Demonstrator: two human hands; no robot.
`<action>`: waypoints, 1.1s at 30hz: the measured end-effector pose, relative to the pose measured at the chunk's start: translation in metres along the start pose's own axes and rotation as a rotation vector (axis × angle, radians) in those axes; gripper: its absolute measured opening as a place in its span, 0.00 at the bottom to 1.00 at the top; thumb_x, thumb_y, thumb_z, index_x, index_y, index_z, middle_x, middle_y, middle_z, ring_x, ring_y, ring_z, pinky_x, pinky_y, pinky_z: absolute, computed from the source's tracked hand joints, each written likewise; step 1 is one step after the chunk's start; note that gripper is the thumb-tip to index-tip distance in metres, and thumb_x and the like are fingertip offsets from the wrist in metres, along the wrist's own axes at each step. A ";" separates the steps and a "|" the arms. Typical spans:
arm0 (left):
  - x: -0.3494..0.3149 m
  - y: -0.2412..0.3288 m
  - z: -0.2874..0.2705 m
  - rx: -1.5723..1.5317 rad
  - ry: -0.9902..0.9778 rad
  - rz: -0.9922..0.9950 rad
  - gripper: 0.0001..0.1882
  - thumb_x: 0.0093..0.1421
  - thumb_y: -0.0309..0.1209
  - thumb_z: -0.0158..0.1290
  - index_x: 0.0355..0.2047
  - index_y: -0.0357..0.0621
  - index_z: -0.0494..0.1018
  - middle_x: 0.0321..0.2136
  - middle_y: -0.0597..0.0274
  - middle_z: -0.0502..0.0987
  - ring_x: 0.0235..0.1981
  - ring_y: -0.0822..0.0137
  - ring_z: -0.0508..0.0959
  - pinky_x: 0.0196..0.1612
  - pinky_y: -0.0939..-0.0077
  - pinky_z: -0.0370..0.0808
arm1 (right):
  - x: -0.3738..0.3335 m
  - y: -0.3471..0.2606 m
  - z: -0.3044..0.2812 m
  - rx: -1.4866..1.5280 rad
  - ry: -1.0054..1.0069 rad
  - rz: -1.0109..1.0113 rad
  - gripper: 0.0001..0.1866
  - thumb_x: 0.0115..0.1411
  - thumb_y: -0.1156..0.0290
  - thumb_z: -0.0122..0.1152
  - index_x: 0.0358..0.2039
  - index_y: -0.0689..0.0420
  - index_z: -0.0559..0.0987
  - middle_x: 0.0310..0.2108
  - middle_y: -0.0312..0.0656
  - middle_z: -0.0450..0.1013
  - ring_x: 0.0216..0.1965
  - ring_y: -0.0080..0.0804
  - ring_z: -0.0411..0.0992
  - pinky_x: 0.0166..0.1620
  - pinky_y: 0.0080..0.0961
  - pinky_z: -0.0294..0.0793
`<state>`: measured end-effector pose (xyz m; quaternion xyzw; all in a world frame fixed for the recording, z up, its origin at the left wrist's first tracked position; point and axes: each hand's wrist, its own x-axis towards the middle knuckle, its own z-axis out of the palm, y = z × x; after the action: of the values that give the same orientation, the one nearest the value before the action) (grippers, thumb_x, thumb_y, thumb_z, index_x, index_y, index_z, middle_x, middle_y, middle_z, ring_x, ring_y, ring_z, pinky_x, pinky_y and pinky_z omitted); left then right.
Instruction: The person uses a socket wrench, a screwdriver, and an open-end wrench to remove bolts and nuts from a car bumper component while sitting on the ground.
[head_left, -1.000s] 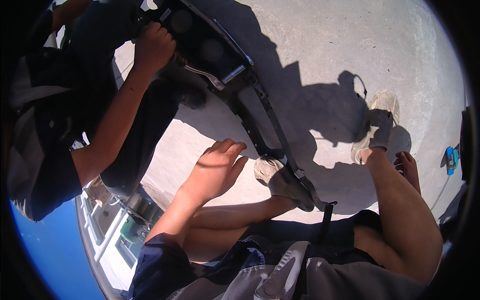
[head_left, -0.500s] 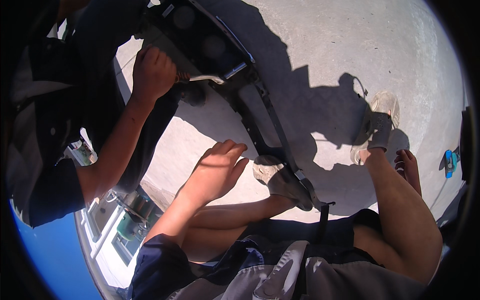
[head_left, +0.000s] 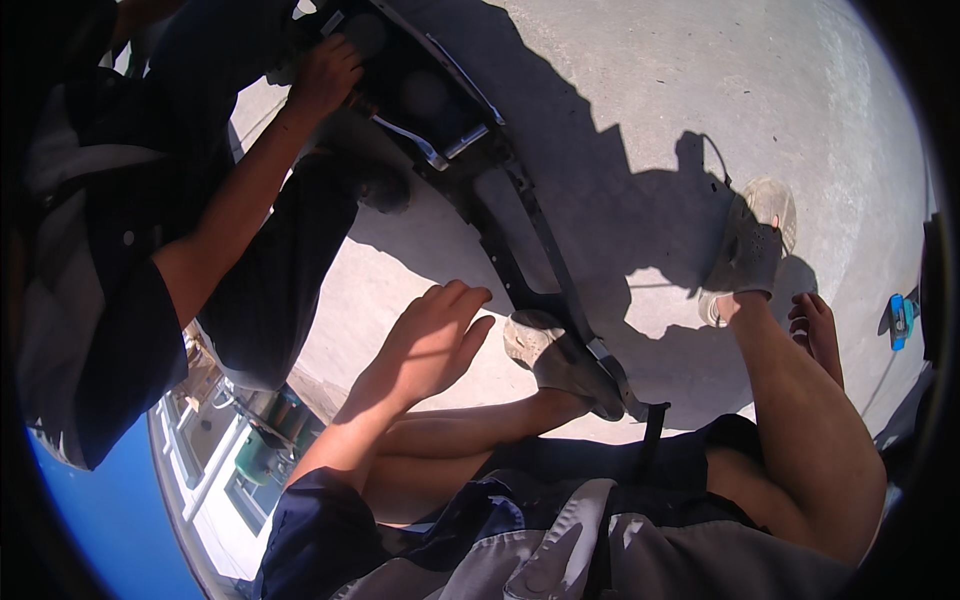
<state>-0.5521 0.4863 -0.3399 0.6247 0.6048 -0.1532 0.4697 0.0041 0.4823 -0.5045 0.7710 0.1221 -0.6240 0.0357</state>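
My left hand [head_left: 430, 338] is open above my left shin, its fingers loosely bent, thumb apart and nothing in them. It is nearest to a long black metal frame [head_left: 530, 230], which runs from the far left down to my left foot [head_left: 550, 355] in a beige clog. Beside my right shin hangs my right hand [head_left: 815, 330], fingers apart and slightly curled, with nothing seen in it. A co-worker's hand [head_left: 328, 75] at the upper left is at the dark handle of a bent silver tool [head_left: 405, 135]. That tool's far end meets the frame beside a short bright metal bar [head_left: 467, 141].
The co-worker's dark trouser leg and shoe [head_left: 375, 188] are left of the frame. My right clog [head_left: 760, 235] rests on the concrete floor [head_left: 680, 70]. A small blue object [head_left: 900, 323] lies at the far right. Green machinery [head_left: 262, 455] stands at the lower left.
The co-worker's hand and the tool's handle have swung away toward the far side, so the tool now slants. The co-worker's body has shifted a little. My two hands have hardly moved.
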 end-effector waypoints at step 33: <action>-0.001 0.003 0.005 -0.028 -0.001 -0.041 0.09 0.58 0.28 0.55 0.37 0.36 0.74 0.34 0.50 0.75 0.37 0.51 0.76 0.40 0.64 0.74 | -0.001 -0.029 0.006 -0.128 0.016 -0.096 0.13 0.67 0.58 0.48 0.39 0.53 0.74 0.24 0.31 0.69 0.20 0.16 0.67 0.20 0.13 0.63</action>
<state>-0.5476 0.4822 -0.3399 0.6054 0.6193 -0.1548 0.4754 -0.0083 0.5095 -0.5024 0.7655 0.1988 -0.6096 0.0539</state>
